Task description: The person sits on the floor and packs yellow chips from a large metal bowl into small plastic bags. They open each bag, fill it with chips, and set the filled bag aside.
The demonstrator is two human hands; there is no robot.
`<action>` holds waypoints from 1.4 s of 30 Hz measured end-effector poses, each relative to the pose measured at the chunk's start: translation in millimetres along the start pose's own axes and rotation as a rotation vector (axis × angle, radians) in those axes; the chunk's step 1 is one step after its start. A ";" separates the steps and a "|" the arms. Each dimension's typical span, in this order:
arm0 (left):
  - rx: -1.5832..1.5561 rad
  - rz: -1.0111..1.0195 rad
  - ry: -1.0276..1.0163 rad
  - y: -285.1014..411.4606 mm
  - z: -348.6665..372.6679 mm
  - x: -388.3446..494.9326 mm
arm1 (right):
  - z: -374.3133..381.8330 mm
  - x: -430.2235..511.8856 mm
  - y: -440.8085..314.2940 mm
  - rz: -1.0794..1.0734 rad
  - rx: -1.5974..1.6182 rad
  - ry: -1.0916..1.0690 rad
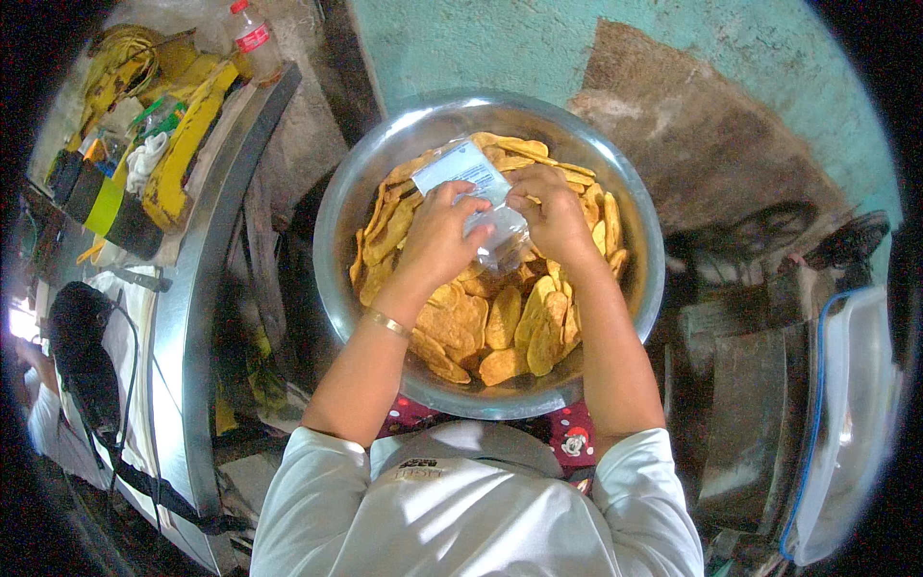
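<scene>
A large stainless steel basin (333, 238) stands before me, holding a heap of thin yellow fried chips (451, 317), possibly banana. Over the heap I have a clear plastic bag (502, 245) with a pale printed label (461, 171) toward its far end; the label bears writing. My left hand (451, 223) is at the bag's left side, fingers bent and thumb against the film. On the right side, my right hand (546, 209) pinches the bag's edge between thumb and fingers. Glare and folds make the contents of the bag hard to tell.
To the left is a metal-edged table (184, 288) with a soda bottle (257, 43), a yellow wooden piece (173, 166), a knife (140, 278) and a black bag (85, 353). A lidded plastic container (844, 425) is at right. A painted wall (476, 43) rises behind the basin.
</scene>
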State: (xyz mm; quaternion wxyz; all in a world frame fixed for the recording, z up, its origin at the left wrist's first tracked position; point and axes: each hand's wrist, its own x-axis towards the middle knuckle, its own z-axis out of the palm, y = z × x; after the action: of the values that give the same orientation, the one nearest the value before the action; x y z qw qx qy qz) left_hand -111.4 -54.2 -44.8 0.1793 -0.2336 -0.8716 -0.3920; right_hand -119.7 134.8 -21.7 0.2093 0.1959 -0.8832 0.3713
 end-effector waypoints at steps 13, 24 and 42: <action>-0.119 -0.117 0.081 -1.3 -7.5 10.4 | -9.3 0.1 -12.3 -0.012 0.093 -0.002; 0.009 -0.108 0.047 1.7 -2.3 8.9 | -3.6 0.9 -22.2 -0.236 -0.034 -0.022; 0.052 -0.214 0.178 -5.4 -13.3 8.2 | -135.4 -25.5 -83.2 -0.132 0.328 0.839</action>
State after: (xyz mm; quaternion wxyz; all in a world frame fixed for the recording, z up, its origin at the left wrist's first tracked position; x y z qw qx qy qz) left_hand -119.4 -65.4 -35.6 0.2192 -0.0989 -0.8821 -0.4052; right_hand -26.3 185.7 99.1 0.5383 0.1149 -0.6374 0.5393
